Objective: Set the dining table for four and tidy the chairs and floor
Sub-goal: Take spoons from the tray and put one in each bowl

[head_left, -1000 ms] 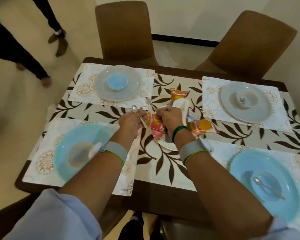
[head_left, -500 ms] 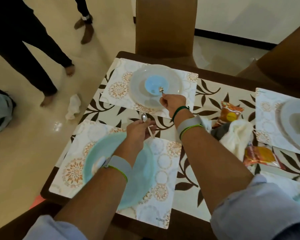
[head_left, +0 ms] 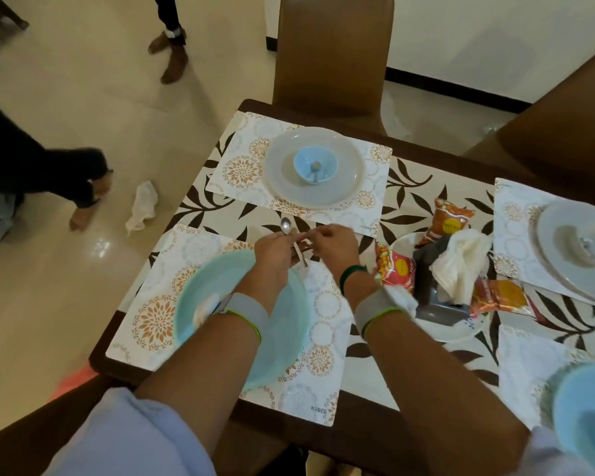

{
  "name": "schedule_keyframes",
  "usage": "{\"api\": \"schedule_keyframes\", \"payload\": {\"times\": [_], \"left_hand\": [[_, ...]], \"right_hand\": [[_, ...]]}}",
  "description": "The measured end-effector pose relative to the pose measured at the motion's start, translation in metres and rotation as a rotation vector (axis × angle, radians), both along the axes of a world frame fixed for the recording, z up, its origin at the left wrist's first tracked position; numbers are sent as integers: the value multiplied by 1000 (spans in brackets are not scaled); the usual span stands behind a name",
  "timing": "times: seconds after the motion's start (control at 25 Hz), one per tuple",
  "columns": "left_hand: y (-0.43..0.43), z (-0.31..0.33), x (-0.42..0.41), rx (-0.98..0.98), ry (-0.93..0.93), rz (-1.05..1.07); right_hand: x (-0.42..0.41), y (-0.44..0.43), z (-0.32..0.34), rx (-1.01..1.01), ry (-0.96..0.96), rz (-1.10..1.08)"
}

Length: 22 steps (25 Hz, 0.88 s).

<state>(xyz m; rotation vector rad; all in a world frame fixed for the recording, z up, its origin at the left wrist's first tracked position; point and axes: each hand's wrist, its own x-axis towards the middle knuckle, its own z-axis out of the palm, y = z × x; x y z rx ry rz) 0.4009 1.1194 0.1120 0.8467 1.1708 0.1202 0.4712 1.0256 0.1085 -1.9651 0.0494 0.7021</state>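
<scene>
Head view: left grip (head_left: 276, 249) is clenched round a spoon (head_left: 285, 225), held above the far-right corner of the near-left placemat (head_left: 152, 314). The spoon's bowl sticks out toward the far edge of the bench (head_left: 255, 106) & the handle tip pokes out under the knuckles toward the near edge. Long axis runs approx far-to-near, tilted a bit right. Right grip (head_left: 335, 242) is just beside it, fingertips meeting the left's at the shaft. Its fingers are curled, but can't tell if they pinch the shaft or only touch it.

Key relation: the teal plate (head_left: 289, 324) at the near-left corner lies on the near side of both grips, partly under the left forearm, w/ no cutlery on what shows of it. The set-down is prob a short pull toward the near edge, & the left grip is the nearer one.

Far-left setting looks done: grey plate (head_left: 344, 180), blue bowl (head_left: 303, 159), second spoon (head_left: 315, 168) in it. Mid-bench: snack packets (head_left: 395, 269) & napkins (head_left: 457, 259). Off the left edge a crumpled cloth (head_left: 141, 207) lies on the floor, not yet picked up.
</scene>
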Motion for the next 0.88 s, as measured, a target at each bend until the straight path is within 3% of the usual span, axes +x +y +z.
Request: {"api": "schedule_keyframes", "payload": {"times": [0.12, 0.4, 0.88], "left_hand": [[-20, 13, -20, 13, 41, 3], [-71, 32, -121, 76, 84, 22], [-47, 41, -274, 162, 199, -35]], "right_hand": [[-55, -26, 22, 57, -63, 27], [-148, -80, 46, 277, 187, 47], [-245, -45, 19, 271, 295, -50]]}}
